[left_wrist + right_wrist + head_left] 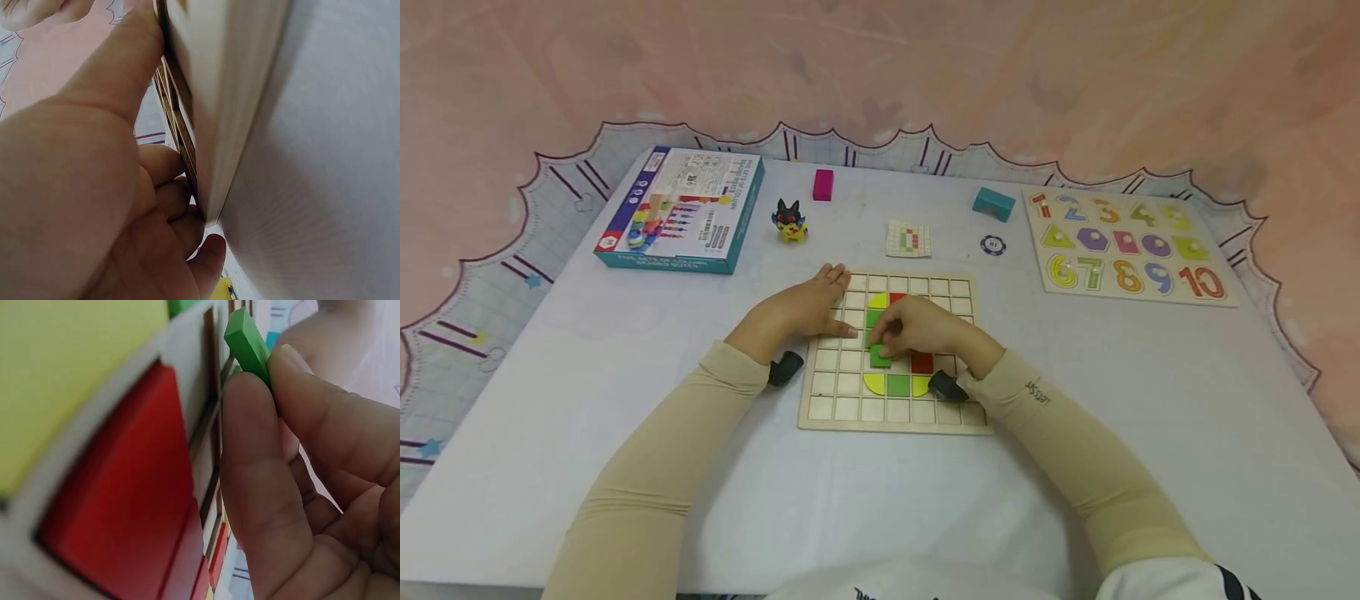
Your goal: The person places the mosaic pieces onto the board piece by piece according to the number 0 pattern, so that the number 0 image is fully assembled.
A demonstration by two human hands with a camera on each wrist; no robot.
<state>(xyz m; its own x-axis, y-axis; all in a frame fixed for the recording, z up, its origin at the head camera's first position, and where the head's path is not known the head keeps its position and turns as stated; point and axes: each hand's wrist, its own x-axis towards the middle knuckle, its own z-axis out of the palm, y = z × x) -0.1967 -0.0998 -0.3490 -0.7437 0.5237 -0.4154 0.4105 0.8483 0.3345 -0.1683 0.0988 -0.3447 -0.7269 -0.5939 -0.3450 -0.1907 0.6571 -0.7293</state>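
A wooden grid board [820,408] lies on the white table, with green, yellow and red tiles set in some of its squares. Between thumb and fingertips my right hand [917,327] pinches a green square tile [249,344], held tilted just over the board's middle. My left hand [805,308] rests on the board's upper left edge, fingers extended and thumb [119,69] lying across the grid. A red tile [922,363] sits right below my right hand. Along the lower row are a green tile [898,385] and yellow rounded tiles [874,383].
Behind the board lies a small pattern card [909,239], with a poker chip [992,245] and a teal block [994,204] to its right. A number puzzle [1131,247] is at the right. A toy box [681,208], a figurine [790,222] and a magenta block [823,185] stand at left.
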